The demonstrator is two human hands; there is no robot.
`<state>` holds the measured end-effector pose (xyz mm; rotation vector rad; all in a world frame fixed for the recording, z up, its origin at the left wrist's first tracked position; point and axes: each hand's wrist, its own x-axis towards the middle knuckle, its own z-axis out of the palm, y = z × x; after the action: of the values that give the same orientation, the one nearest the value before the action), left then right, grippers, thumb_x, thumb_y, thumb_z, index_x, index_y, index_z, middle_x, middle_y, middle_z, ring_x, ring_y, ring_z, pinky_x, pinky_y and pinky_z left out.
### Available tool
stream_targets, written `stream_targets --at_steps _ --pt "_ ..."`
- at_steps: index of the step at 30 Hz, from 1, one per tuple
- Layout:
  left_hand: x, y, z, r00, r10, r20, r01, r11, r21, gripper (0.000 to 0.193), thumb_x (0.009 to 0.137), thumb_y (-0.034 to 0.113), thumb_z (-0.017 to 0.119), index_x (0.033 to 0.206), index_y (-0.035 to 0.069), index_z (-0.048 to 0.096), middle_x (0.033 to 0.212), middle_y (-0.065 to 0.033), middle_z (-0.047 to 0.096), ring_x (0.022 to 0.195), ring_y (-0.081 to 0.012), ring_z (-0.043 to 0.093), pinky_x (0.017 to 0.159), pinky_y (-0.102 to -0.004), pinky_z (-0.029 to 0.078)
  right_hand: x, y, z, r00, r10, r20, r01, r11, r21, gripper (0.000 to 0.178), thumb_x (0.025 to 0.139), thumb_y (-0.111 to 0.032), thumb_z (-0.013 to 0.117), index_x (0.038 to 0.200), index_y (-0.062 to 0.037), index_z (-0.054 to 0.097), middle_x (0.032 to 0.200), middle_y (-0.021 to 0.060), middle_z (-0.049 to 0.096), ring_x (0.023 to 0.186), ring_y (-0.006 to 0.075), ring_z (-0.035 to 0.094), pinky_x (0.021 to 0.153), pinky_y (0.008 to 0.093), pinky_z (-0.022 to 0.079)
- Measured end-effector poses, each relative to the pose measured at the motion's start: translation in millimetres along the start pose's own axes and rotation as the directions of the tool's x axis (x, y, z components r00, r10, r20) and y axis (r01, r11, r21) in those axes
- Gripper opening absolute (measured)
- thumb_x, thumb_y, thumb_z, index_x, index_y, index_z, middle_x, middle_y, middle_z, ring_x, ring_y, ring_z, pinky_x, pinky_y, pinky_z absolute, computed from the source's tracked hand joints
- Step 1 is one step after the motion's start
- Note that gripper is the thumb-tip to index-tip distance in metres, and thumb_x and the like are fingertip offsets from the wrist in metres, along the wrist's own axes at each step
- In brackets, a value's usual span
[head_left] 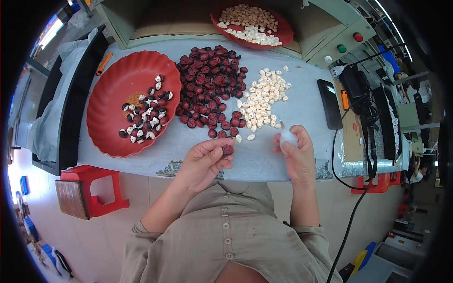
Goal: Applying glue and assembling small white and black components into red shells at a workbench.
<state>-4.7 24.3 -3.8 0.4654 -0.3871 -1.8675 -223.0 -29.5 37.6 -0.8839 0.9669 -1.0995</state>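
Note:
Between the thumb and fingers of my left hand (pixel 200 161) is a small dark red rose-shaped piece (pixel 227 150), held just above the table's near edge. My right hand (pixel 303 155) grips a small white squeeze bottle (pixel 288 138), its thin tip pointing up and away from me. Beyond my left hand lies a heap of dark red and black rose-shaped pieces (pixel 207 78). To its right spreads a pile of cream shell-like pieces (pixel 264 94), a few of them loose close to my hands. At the left, a red scalloped bowl (pixel 104 108) contains pieces joined from both kinds.
Another red bowl (pixel 287 34) of cream pieces stands inside a green cabinet (pixel 321 45) at the back. A black phone (pixel 329 104) and cables lie on the right. An orange marker (pixel 104 64) and black tray (pixel 71 104) are at left. A red stool (pixel 94 188) stands below.

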Motion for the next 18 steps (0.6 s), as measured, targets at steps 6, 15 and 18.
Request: stream_targets --at_steps 6,15,18 --pt "-2.6 0.7 -2.2 0.999 0.027 0.017 -0.027 1.000 -0.014 0.026 0.082 0.010 0.049 0.106 -0.003 0.050 0.092 -0.0115 0.057 0.079 -0.0141 0.056 0.067 -0.0239 0.048 6.8 -2.8 1.0 0.987 -0.159 -0.001 0.145 0.902 -0.406 0.021 0.069 0.001 0.059 0.086 -0.0034 0.048 0.073 0.0044 0.057 0.068 0.0091 0.053 0.057 0.0198 0.042" --pt "-1.4 0.9 0.2 0.999 0.024 0.040 -0.023 0.999 -0.041 0.027 0.082 0.010 0.049 0.106 -0.003 0.049 0.092 -0.0102 0.057 0.079 -0.0139 0.056 0.067 -0.0239 0.047 10.3 25.2 32.5 0.935 -0.329 0.134 0.271 0.420 -0.866 0.015 0.073 -0.019 0.059 0.079 -0.0047 0.060 0.071 0.0103 0.058 0.047 0.0200 0.052 0.049 0.0287 0.040" --pt "-3.3 2.0 1.0 1.000 0.011 -0.022 -0.011 1.000 0.004 0.027 0.080 0.013 0.053 0.103 -0.001 0.052 0.092 -0.0116 0.055 0.078 -0.0150 0.051 0.062 -0.0209 0.046 8.8 21.2 31.7 0.938 -0.293 0.186 0.289 0.362 -0.886 0.013 0.071 -0.016 0.061 0.078 -0.0056 0.059 0.073 0.0089 0.058 0.052 0.0229 0.053 0.050 0.0313 0.041"
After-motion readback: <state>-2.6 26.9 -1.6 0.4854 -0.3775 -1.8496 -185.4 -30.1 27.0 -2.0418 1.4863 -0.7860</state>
